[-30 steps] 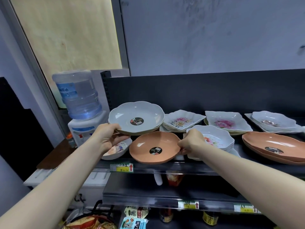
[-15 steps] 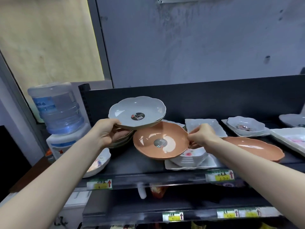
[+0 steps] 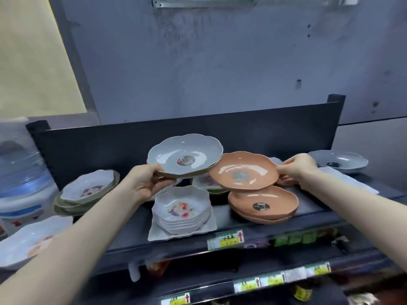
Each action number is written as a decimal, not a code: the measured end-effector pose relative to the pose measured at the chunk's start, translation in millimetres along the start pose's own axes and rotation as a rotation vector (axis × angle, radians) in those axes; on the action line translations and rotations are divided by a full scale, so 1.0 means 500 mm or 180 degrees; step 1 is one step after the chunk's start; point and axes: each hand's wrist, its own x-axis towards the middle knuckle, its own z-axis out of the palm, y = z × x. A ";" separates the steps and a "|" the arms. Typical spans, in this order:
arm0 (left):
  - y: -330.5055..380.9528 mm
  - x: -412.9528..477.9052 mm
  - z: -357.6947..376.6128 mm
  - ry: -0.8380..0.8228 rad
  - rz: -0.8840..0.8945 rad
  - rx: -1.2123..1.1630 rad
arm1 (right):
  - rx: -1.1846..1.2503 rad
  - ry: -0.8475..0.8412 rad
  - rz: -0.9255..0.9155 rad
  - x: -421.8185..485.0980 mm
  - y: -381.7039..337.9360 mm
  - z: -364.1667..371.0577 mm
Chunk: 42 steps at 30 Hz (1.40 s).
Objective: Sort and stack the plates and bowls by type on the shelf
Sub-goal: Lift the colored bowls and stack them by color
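My left hand grips the left rim of a grey scalloped plate, held in the air above the black shelf. My right hand pinches the right rim of an orange scalloped plate, held just over a stack of matching orange plates. The two held plates touch or overlap at their edges. Below them sits a stack of white floral bowls on a white square plate. Another grey scalloped plate rests at the far right.
A stack of floral bowls stands at the shelf's left, with a white floral bowl lower left. A water dispenser bottle is at the far left. Floral dishes lie behind the held plates. Price tags line the shelf edges.
Both hands have carried their plates rightwards along the shelf. The orange plate now hovers over the orange stack, and my view has shifted right.
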 end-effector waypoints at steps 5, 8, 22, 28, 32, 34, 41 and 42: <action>-0.046 0.008 0.079 0.0000 -0.0081 -0.0041 | -0.0030 -0.0186 0.0238 0.060 0.080 -0.056; -0.069 0.014 0.111 0.0047 -0.0103 -0.0105 | -0.0197 -0.0357 0.0294 0.079 0.117 -0.073; -0.125 0.007 0.194 0.0329 -0.0062 -0.0063 | -0.1833 -0.1353 -0.0558 0.114 0.155 -0.062; -0.141 -0.005 0.217 0.0416 -0.0061 0.0118 | -0.1985 -0.0677 -0.1368 0.117 0.122 -0.060; -0.153 -0.005 0.243 0.0265 -0.0007 0.0240 | -0.0391 -0.0939 -0.1096 0.126 0.061 -0.036; -0.156 -0.002 0.256 0.0160 -0.0006 0.0343 | -0.0238 -0.1009 -0.0930 0.127 0.042 -0.028; -0.154 0.043 0.292 -0.0271 -0.0001 0.0524 | -0.0777 -0.0745 -0.0876 0.150 0.038 -0.028; -0.152 0.052 0.298 -0.0329 -0.0016 0.0550 | -0.0820 -0.0698 -0.0886 0.158 0.040 -0.032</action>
